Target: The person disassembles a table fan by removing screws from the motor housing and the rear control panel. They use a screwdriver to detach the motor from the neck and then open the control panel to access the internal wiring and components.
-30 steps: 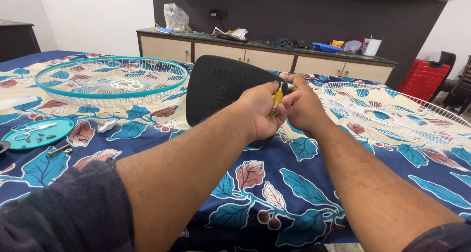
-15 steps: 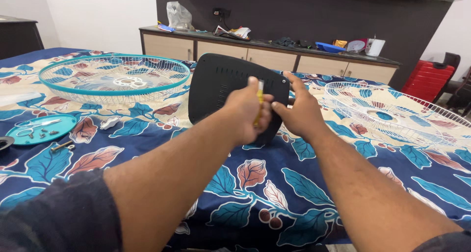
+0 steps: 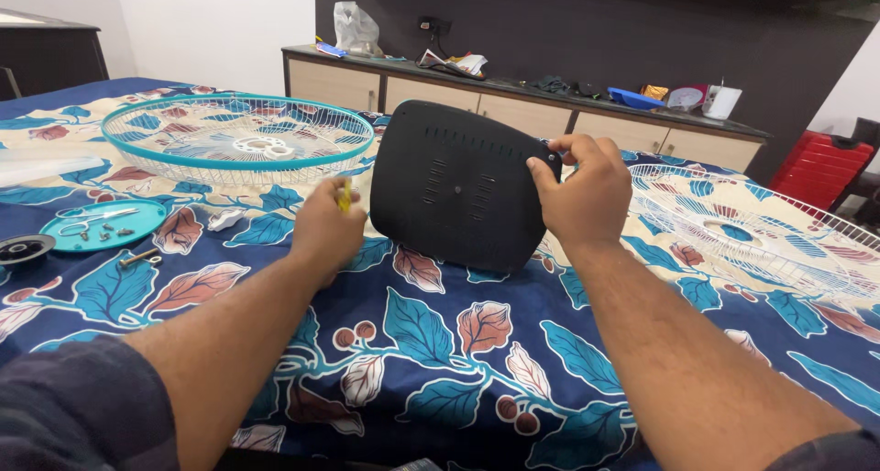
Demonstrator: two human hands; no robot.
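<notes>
Left hand (image 3: 325, 228) is closed around a slim yellow tool (image 3: 345, 195), probably a screwdriver, only its tip showing, low over the blue leaf-print bedspread (image 3: 440, 343). Right hand (image 3: 587, 196) pinches the upper right edge of the black rounded plastic cover (image 3: 458, 196), propped upright on the bed. Farther left lies the teal-rimmed wire fan guard (image 3: 238, 141); farther right, the white wire guard (image 3: 752, 224).
</notes>
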